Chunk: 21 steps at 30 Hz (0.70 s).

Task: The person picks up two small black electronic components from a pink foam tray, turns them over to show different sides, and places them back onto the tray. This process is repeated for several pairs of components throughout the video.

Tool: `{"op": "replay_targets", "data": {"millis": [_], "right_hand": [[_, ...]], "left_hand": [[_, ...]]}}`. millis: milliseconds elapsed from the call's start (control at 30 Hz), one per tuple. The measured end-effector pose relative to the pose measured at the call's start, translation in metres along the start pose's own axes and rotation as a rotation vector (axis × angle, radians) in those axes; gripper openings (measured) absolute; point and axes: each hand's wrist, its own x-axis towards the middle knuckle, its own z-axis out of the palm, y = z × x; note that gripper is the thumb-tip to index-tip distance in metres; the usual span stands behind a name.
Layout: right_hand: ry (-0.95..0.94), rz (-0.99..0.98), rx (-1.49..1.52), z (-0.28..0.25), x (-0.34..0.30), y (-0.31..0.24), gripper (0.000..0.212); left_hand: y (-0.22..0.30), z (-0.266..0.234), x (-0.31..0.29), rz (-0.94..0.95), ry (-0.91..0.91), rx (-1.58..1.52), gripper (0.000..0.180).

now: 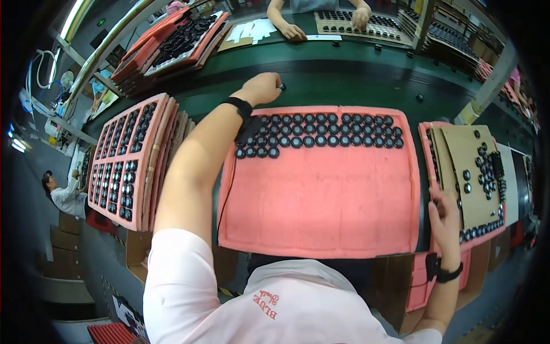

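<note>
My left hand [262, 89] reaches out over the green conveyor belt, its fingers pinched on a small round black part [281, 86]. Before me lies a pink foam tray [321, 200]. Round black parts with grey tops [309, 129] fill its far rows, and a shorter row begins at the left. My right hand [446, 218] rests beside the right-hand stack, at the edge of a second pink tray [481, 232]; thumb and fingers look apart with nothing visible between them. Brown cardboard [467, 172] with loose black parts lies on that tray. Dark bands circle both wrists.
At the left leans a stack of filled pink trays [117, 163]. Across the belt [344, 74], another person's hands [360, 20] work over a board of black parts [378, 26]. More pink trays [172, 46] stand far left. A metal post [487, 92] rises at the right.
</note>
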Motion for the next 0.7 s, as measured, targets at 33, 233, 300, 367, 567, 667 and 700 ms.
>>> {"op": "replay_targets", "data": {"millis": [33, 233, 300, 367, 567, 667, 700], "right_hand": [[-0.011, -0.025, 0.128, 0.005, -0.001, -0.003, 0.019], [-0.085, 0.142, 0.515, 0.012, -0.010, -0.008, 0.011], [-0.082, 0.188, 0.619, 0.014, -0.010, -0.012, 0.009], [-0.122, 0.234, 0.719, 0.014, -0.009, -0.017, 0.014], [-0.190, 0.058, 0.721, 0.032, 0.005, -0.046, 0.021], [-0.239, 0.036, 0.912, 0.048, 0.018, -0.074, 0.023], [-0.242, 0.028, 0.913, 0.054, 0.024, -0.082, 0.023]], "left_hand": [[-0.005, 0.005, 0.010, -0.023, -0.022, 0.038, 0.028], [-0.015, 0.035, 0.061, -0.081, -0.102, 0.174, 0.031], [-0.027, 0.046, 0.070, -0.099, -0.121, 0.191, 0.031], [-0.041, 0.054, 0.076, -0.113, -0.128, 0.206, 0.032], [-0.062, 0.055, 0.080, -0.176, -0.100, 0.140, 0.033], [-0.052, 0.041, 0.066, -0.117, -0.007, -0.008, 0.033], [-0.045, 0.035, 0.058, -0.058, 0.055, -0.119, 0.033]]}}
